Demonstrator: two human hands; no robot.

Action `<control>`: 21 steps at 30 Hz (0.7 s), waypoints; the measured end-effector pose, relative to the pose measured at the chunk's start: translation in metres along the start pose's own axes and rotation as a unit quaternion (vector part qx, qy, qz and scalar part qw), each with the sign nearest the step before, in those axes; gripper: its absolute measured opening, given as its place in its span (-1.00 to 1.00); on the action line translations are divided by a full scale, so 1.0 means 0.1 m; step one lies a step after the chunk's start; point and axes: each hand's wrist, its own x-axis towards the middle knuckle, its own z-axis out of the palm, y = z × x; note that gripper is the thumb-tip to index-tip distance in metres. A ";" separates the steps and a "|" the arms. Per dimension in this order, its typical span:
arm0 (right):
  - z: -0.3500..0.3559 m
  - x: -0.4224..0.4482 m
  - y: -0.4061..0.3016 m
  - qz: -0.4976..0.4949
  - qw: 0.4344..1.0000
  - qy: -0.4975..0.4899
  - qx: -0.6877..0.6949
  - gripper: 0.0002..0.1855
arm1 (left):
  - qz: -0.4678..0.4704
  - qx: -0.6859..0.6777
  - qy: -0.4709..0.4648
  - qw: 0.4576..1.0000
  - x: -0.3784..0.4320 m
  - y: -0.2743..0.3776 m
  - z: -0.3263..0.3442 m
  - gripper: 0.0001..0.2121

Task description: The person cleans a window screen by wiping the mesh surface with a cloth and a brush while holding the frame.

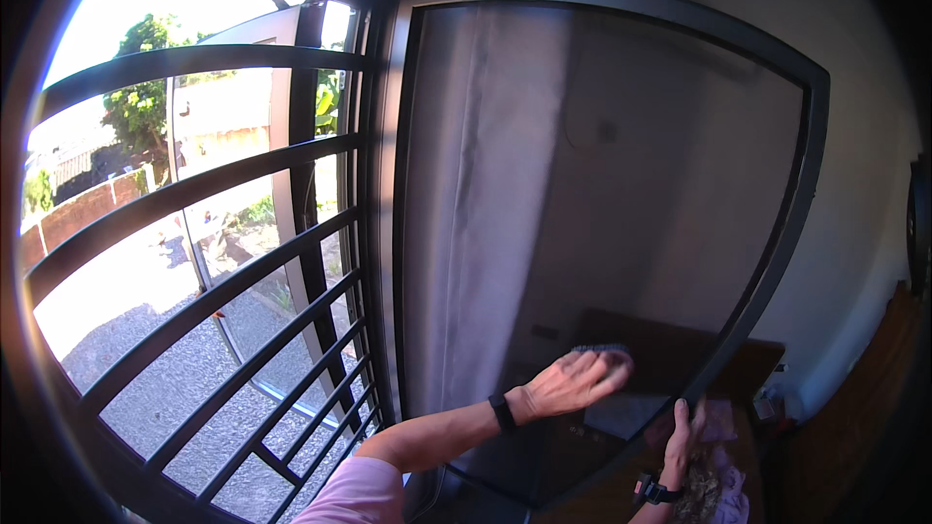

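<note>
A framed mesh screen panel stands swung inward from the window, its dark metal frame bent by the lens. Against the lower part of the mesh, my left hand presses a brush or pad, of which only a dark bristly edge shows above the fingers. The wrist carries a black band. My right hand grips the lower right edge of the screen's frame, thumb on the near side and fingers behind it.
Dark metal window bars fill the left side, with an outward-opened glass pane beyond them. Behind the screen are a pale curtain, a wooden headboard and crumpled cloth. A wall rises at the right.
</note>
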 end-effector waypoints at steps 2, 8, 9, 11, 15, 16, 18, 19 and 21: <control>-0.02 -0.01 -0.06 -0.021 1.000 -0.004 -0.016 -0.51 | 0.069 0.037 -0.042 0.996 0.03 -0.25 -0.15 -0.61; -0.12 0.02 0.07 0.001 0.997 -0.036 -0.071 -0.44 | -0.187 0.242 0.299 0.904 1.15 -1.75 -1.45 -0.67; -0.11 0.01 0.05 -0.001 0.997 -0.034 -0.070 -0.44 | -0.241 0.258 0.308 0.883 1.20 -1.95 -1.63 -0.65; -0.05 -0.03 0.00 -0.015 0.998 -0.020 -0.063 -0.44 | -0.337 0.258 0.288 0.858 1.27 -2.22 -1.84 -0.57; -0.11 0.03 0.29 -0.009 0.998 0.001 -0.064 -0.40 | -0.365 0.230 0.301 0.850 1.44 -2.00 -1.45 -0.64; -0.10 0.04 0.21 -0.006 0.998 -0.027 -0.064 -0.40 | -0.316 0.213 0.291 0.877 1.45 -1.74 -1.25 -0.66; -0.09 0.06 0.13 -0.008 0.997 -0.029 -0.071 -0.42 | -0.254 0.168 0.213 0.928 1.45 -1.09 -0.88 -0.65; -0.09 0.06 0.11 -0.012 0.996 -0.036 -0.081 -0.44 | -0.206 0.120 0.168 0.956 1.41 -0.86 -0.73 -0.62; -0.05 0.05 0.03 -0.012 0.998 -0.035 -0.056 -0.45 | -0.103 0.053 0.096 0.989 1.33 -0.54 -0.42 -0.62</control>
